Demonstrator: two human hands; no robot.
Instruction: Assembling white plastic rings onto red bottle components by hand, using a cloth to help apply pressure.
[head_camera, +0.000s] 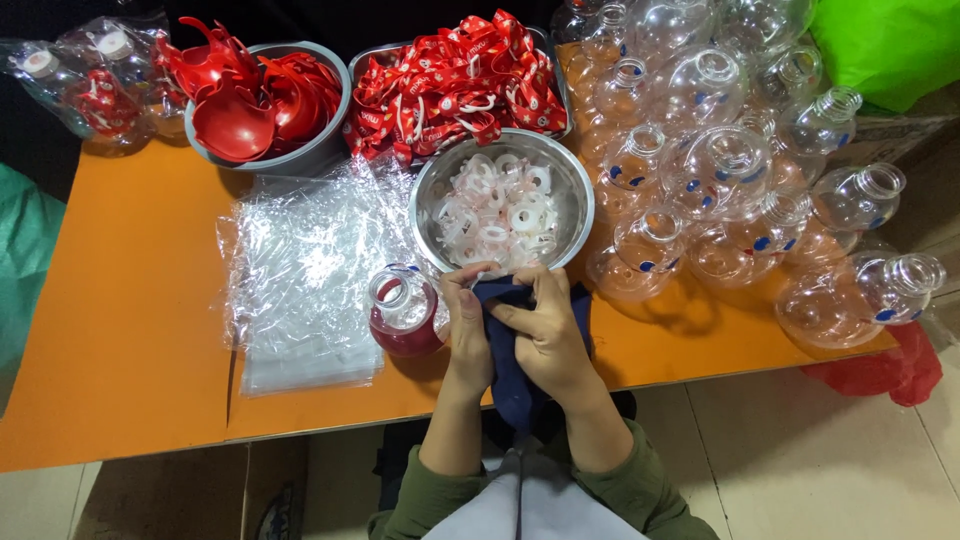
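Cloth: dark blue cloth (515, 345) pinched between both hands at the near edge of the orange table (120, 330), its loose end hanging down past the table edge toward the person's lap.
Head view — left hand: left hand (468, 330) closed on the cloth's left side, thumb and fingertips curled over its top fold.
Head view — right hand: right hand (548, 335) closed on the cloth from the right and slightly above, fingers pressed into the fabric; the two hands touch across it.
Long axis: cloth runs from the grip straight back toward the person, roughly in line with the forearms.
Nearest thing left of the grip: round clear bottle (405, 312) with a red lining inside, standing mouth up, just beside the left hand — I cannot tell whether it touches the wrist.
Ahead of the grip: steel bowl (575, 195) of white plastic rings (495, 210), its near rim just beyond the fingertips.
Nearer hand: left hand is closer to the bottle; both sit about equally near the bowl.
Further left: stack of clear plastic bags (300, 270) lying flat.
Right of the grip: heap of empty clear round bottles (720, 170), well apart.
Far side: grey tub of red funnel pieces (255, 95) and tray of red straps (450, 80).
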